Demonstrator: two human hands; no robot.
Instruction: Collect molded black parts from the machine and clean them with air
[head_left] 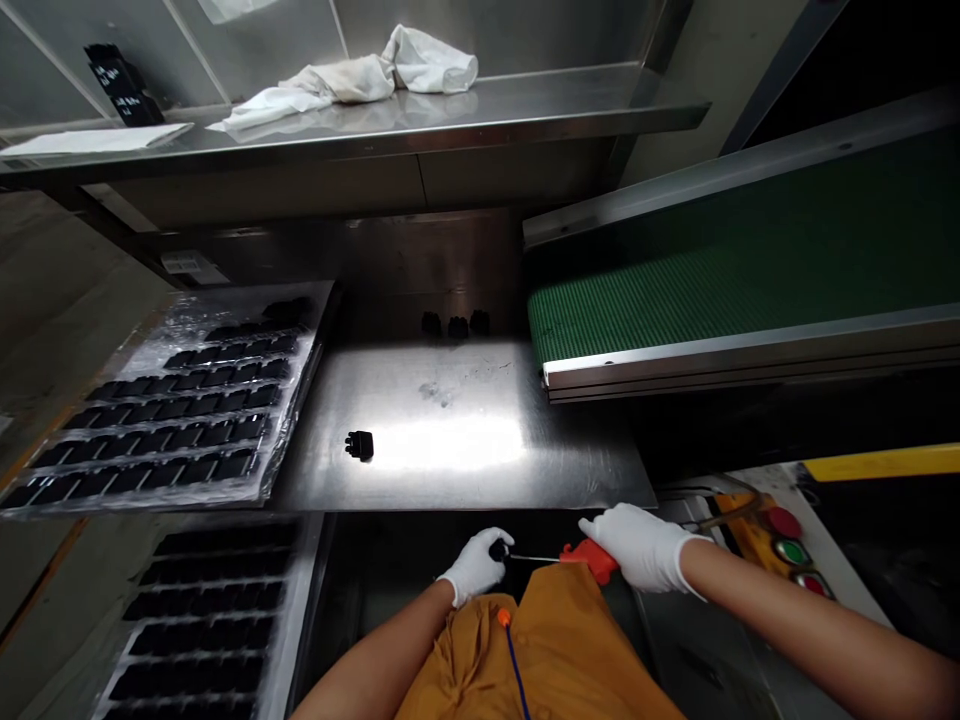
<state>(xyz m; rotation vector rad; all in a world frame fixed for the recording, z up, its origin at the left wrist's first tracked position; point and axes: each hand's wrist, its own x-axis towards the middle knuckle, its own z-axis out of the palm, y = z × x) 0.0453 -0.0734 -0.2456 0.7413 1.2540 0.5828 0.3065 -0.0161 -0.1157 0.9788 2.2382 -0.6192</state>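
Gloved in white, my left hand [478, 567] is closed around a small black plastic part [498, 549] in front of my body. My right hand [634, 545], also in a white glove, grips a red air blow gun [594, 560]. Its thin metal nozzle points left and reaches close to the black part; I cannot tell whether they touch. Beyond my hands, a single black plastic piece [360, 445] lies on the steel table [480, 380]. Three more black pieces [457, 325] sit in a row at the table's back.
Left of the table stands a plastic-wrapped tray [296, 410] with rows of black pieces, above another tray [289, 620]. A green conveyor [720, 270] slopes in from the right. White cloths [352, 80] lie on a steel shelf [525, 105]. Control buttons [791, 552] are at right.
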